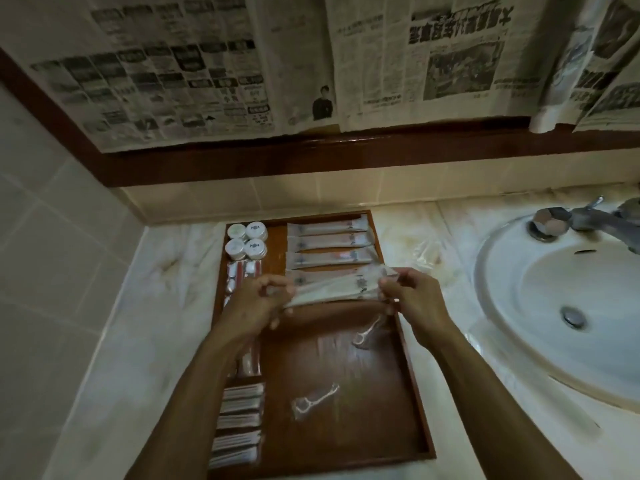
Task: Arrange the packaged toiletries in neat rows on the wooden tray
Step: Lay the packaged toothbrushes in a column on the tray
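A wooden tray (391, 403) lies on the marble counter. Both hands hold one long clear toothbrush packet (332, 289) just above the tray: my left hand (256, 299) pinches its left end, my right hand (412, 296) pinches its right end. Behind it, several similar long packets (329, 242) lie in a row at the tray's far right. Several small round white jars (246, 239) stand at the far left corner. Small packets (239, 419) run down the left side. Two wrapped floss picks (315, 401) lie loose on the tray floor.
A white sink basin (540, 306) with a metal tap (588, 223) is set in the counter to the right. An empty clear wrapper (427, 252) lies between tray and sink. Tiled walls stand at left and behind. Newspaper sheets (194, 71) hang above a brown frame.
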